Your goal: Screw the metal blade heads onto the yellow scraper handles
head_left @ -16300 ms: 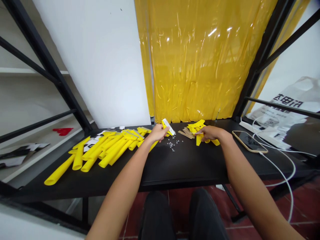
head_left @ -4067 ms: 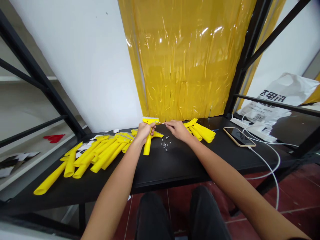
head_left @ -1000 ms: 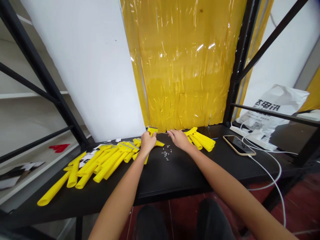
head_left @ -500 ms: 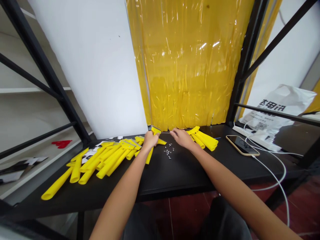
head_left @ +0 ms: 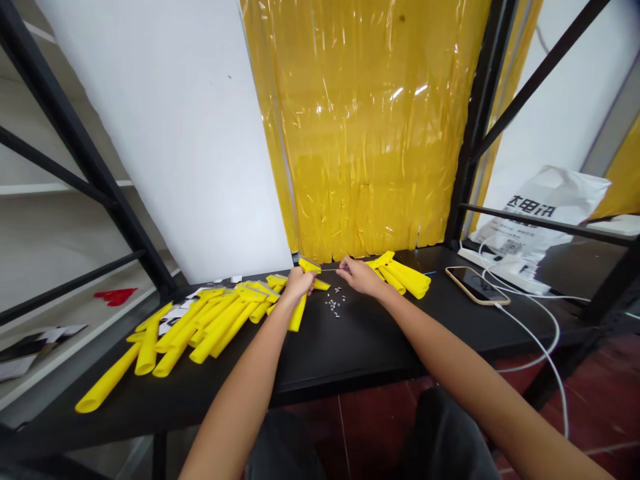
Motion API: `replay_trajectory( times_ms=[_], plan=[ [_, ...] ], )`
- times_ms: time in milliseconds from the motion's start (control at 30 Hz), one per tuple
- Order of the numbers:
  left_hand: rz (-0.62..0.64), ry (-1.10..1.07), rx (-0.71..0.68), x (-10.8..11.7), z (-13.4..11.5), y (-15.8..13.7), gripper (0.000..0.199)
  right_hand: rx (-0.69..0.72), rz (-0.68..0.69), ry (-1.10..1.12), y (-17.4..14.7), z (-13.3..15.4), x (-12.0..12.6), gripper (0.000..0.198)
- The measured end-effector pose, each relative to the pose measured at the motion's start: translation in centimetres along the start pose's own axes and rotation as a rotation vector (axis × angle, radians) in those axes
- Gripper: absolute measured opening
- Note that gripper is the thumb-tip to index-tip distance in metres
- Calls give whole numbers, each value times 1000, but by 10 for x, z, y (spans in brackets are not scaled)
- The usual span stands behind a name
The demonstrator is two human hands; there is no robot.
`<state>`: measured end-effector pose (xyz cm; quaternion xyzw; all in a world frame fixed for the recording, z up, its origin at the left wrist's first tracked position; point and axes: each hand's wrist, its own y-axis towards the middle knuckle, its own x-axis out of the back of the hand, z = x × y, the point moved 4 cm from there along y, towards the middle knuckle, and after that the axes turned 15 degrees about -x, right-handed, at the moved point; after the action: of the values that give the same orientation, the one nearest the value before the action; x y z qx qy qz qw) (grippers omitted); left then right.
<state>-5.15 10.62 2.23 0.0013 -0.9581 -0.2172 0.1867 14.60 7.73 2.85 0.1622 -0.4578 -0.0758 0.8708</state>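
My left hand (head_left: 299, 283) is closed around a yellow scraper (head_left: 311, 265) with a metal blade edge at its head. Fingers pinched, my right hand (head_left: 359, 276) grips a screwdriver; only its thin metal shaft (head_left: 329, 270) shows, pointing left at the scraper, and its handle is hidden in the hand. Whether the tip touches the scraper is too small to tell. Just below, between both hands, lie several small loose screws (head_left: 332, 305). Several yellow scrapers (head_left: 223, 327) are heaped left of my left hand, and a smaller group of yellow scrapers (head_left: 406, 277) lies beyond my right wrist.
The black shelf table (head_left: 345, 347) carries everything. A phone (head_left: 477, 286) with a white cable (head_left: 543, 350) lies at the right, near a power strip (head_left: 505, 270) and a white plastic bag (head_left: 545, 207). Black frame bars stand both sides; a yellow-film-covered panel (head_left: 370, 133) closes the back.
The whole view has shifted slightly, with the right-side things now further left. Both hands keep their hold on the scraper and the screwdriver, at nearly the same spot.
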Motion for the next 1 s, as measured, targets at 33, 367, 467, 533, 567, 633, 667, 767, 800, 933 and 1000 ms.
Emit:
replay_trajectory(
  times_ms=[33, 367, 467, 533, 567, 633, 667, 767, 800, 933, 1000],
  plan=[
    [9, -12, 15, 0, -1, 0, 20, 0, 0, -9, 0, 0, 0, 20],
    [-2, -113, 34, 2, -1, 4, 14, -19, 46, -67, 0, 1, -3, 39],
    [-4, -105, 51, 3, -3, 2, 13, 31, 4, -118, -3, 3, -2, 32],
    [-6, -86, 49, 4, -5, 2, 12, 30, 7, -115, -2, 2, 0, 30],
    [-2, -72, 42, 4, -7, 2, 12, 20, 18, -90, -1, 2, 0, 30],
    [10, -44, 14, 5, -9, 2, 10, -6, 62, -1, 2, 2, 1, 32],
    [11, -36, 0, 5, -10, 3, 9, -23, 95, 51, 3, 2, 0, 33],
    [19, -32, -34, 6, -10, 4, 9, -113, 194, 179, 6, -1, -2, 40],
    [33, -34, -37, 6, -10, 5, 10, -135, 217, 198, 7, -2, -3, 41],
    [127, -14, -20, 1, -7, 4, 8, 14, 206, 120, 7, -7, 3, 34],
    [123, -28, -20, -2, -6, 4, 8, 139, 200, 71, 6, -8, 6, 26]
  ],
)
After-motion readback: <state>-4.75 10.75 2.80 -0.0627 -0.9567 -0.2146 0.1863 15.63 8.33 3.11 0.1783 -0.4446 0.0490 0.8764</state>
